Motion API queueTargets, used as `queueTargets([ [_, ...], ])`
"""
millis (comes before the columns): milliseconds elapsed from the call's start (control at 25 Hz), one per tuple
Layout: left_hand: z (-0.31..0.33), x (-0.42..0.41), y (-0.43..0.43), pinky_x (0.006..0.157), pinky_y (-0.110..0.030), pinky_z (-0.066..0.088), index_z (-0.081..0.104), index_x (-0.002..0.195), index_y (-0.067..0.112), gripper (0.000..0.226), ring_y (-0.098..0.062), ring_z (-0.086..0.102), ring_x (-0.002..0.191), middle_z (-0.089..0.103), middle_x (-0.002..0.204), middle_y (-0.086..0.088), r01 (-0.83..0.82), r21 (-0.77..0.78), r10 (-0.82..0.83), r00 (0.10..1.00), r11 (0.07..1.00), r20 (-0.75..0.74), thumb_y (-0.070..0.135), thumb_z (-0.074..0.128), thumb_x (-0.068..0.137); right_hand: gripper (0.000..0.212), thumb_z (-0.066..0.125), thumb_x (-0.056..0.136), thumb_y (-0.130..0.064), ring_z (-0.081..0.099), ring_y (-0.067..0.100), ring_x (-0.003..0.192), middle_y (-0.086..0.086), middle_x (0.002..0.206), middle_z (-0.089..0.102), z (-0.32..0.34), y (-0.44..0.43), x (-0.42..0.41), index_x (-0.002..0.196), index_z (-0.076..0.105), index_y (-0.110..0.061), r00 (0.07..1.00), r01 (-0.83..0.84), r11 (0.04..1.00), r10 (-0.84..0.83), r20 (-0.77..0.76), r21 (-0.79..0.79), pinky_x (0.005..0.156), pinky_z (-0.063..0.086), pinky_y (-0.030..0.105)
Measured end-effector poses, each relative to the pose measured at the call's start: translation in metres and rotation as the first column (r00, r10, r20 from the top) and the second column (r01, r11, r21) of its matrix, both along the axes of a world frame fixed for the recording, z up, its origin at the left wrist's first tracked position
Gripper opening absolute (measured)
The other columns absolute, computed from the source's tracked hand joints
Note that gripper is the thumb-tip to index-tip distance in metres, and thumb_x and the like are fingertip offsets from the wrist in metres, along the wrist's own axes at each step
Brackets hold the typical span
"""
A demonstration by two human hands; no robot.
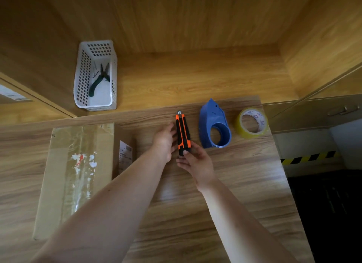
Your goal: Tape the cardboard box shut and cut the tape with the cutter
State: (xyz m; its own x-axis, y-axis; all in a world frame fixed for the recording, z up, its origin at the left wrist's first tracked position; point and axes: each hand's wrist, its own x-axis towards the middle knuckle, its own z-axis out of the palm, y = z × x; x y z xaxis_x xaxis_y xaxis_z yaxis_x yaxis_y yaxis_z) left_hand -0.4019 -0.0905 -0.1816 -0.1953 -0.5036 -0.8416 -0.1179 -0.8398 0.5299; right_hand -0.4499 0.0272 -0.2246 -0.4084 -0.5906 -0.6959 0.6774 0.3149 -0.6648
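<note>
A: Where is the orange-and-black utility cutter [183, 133]?

B: Over the wood-grain worktop [225, 194]; the right hand [196, 163] has its grip around the rear end, and the left hand [165, 142] touches its side, fingers loosely spread, seemingly holding nothing.

A: And the rest?

B: The brown cardboard box [74, 176], clear tape along its top, lies left. The blue plastic tape dispenser [214, 125] and yellowish tape roll [252, 123] sit right.

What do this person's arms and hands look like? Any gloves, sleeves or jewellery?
Both forearms are bare as far as the picture shows: no sleeves in view. The left hand and right hand wear no gloves, and no watch, ring or bracelet shows on either wrist or the visible fingers.
</note>
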Motion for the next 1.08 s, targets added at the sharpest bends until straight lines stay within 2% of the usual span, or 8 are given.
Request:
queueTargets([
  [80, 0.0, 0.0, 0.001, 0.069, -0.031, 0.05, 0.052, 0.136, 0.017, 0.039, -0.013, 0.062, 0.089, 0.063, 0.131, -0.006, 0.007, -0.007, -0.007, 1.0, 1.0, 0.013, 0.034, 0.041, 0.103, 0.04, 0.06, 0.093, -0.006, 0.072, 0.03, 0.086, 0.022, 0.103, 0.072, 0.002, 0.001, 0.0, 0.131, 0.055, -0.018, 1.0, -0.013, 1.0, 0.014, -0.024, 0.02, 0.075, 0.061, 0.036],
  [120, -0.002, 0.0, 0.002, 0.071, -0.032, 0.05, 0.051, 0.136, 0.017, 0.038, -0.012, 0.062, 0.087, 0.064, 0.128, -0.006, 0.006, -0.009, -0.006, 1.0, 1.0, 0.021, 0.033, 0.041, 0.103, 0.04, 0.06, 0.093, -0.006, 0.072, 0.03, 0.086, 0.023, 0.103, 0.071, 0.002, 0.001, 0.0, 0.131, 0.055, -0.019, 0.999, -0.011, 0.999, 0.012, -0.031, 0.031, 0.075, 0.061, 0.037],
  [240, -0.008, 0.001, 0.003, 0.084, -0.036, 0.049, 0.047, 0.141, 0.02, 0.04, -0.017, 0.06, 0.101, 0.064, 0.127, -0.005, 0.019, -0.016, -0.018, 0.998, 1.0, 0.054, 0.033, 0.041, 0.103, 0.039, 0.058, 0.094, -0.005, 0.071, 0.034, 0.091, 0.023, 0.103, 0.071, 0.002, 0.004, 0.0, 0.131, 0.055, -0.018, 0.999, -0.001, 0.998, 0.004, -0.043, 0.069, 0.078, 0.061, 0.041],
  [360, -0.011, 0.004, 0.007, 0.087, -0.037, 0.051, 0.049, 0.139, 0.02, 0.038, -0.019, 0.06, 0.107, 0.065, 0.12, -0.005, 0.036, -0.016, -0.035, 0.996, 0.999, 0.079, 0.031, 0.041, 0.103, 0.042, 0.057, 0.093, -0.001, 0.07, 0.037, 0.095, 0.023, 0.107, 0.07, 0.004, 0.008, 0.0, 0.131, 0.055, -0.018, 0.999, -0.012, 0.996, 0.014, -0.029, 0.085, 0.082, 0.06, 0.043],
  [640, -0.003, 0.009, 0.012, 0.087, -0.037, 0.053, 0.052, 0.136, 0.018, 0.036, -0.018, 0.062, 0.101, 0.067, 0.115, -0.005, 0.04, -0.018, -0.039, 0.997, 0.999, 0.073, 0.028, 0.041, 0.103, 0.046, 0.065, 0.089, -0.004, 0.071, 0.028, 0.088, 0.02, 0.105, 0.071, 0.012, 0.012, 0.0, 0.13, 0.054, -0.021, 0.996, -0.057, 0.995, 0.062, -0.057, 0.086, 0.087, 0.058, 0.042],
  [840, 0.008, 0.015, 0.016, 0.088, -0.036, 0.054, 0.057, 0.128, 0.02, 0.03, -0.016, 0.063, 0.095, 0.068, 0.106, -0.002, 0.047, -0.029, -0.045, 0.997, 0.998, 0.063, 0.024, 0.043, 0.102, 0.046, 0.068, 0.085, -0.007, 0.07, 0.024, 0.086, 0.015, 0.106, 0.072, 0.021, 0.016, -0.001, 0.127, 0.055, -0.023, 0.985, -0.107, 0.991, 0.116, -0.126, 0.083, 0.082, 0.06, 0.038],
  [960, 0.017, 0.02, 0.02, 0.092, -0.039, 0.054, 0.058, 0.125, 0.021, 0.028, -0.016, 0.065, 0.097, 0.069, 0.103, -0.001, 0.081, -0.084, -0.074, 0.994, 0.993, 0.085, 0.016, 0.048, 0.1, 0.044, 0.067, 0.083, -0.003, 0.069, 0.021, 0.092, 0.01, 0.106, 0.07, 0.027, 0.017, 0.0, 0.122, 0.058, -0.022, 0.98, -0.11, 0.99, 0.123, -0.158, 0.089, 0.084, 0.059, 0.037],
  [1080, 0.027, 0.026, 0.026, 0.09, -0.037, 0.055, 0.058, 0.124, 0.023, 0.033, -0.014, 0.065, 0.093, 0.07, 0.101, -0.001, 0.162, -0.175, -0.14, 0.981, 0.971, 0.131, 0.008, 0.054, 0.095, 0.037, 0.068, 0.083, -0.004, 0.067, 0.018, 0.102, 0.003, 0.113, 0.067, 0.038, 0.02, 0.001, 0.115, 0.062, -0.021, 0.968, -0.11, 0.989, 0.129, -0.213, 0.096, 0.085, 0.057, 0.037],
])
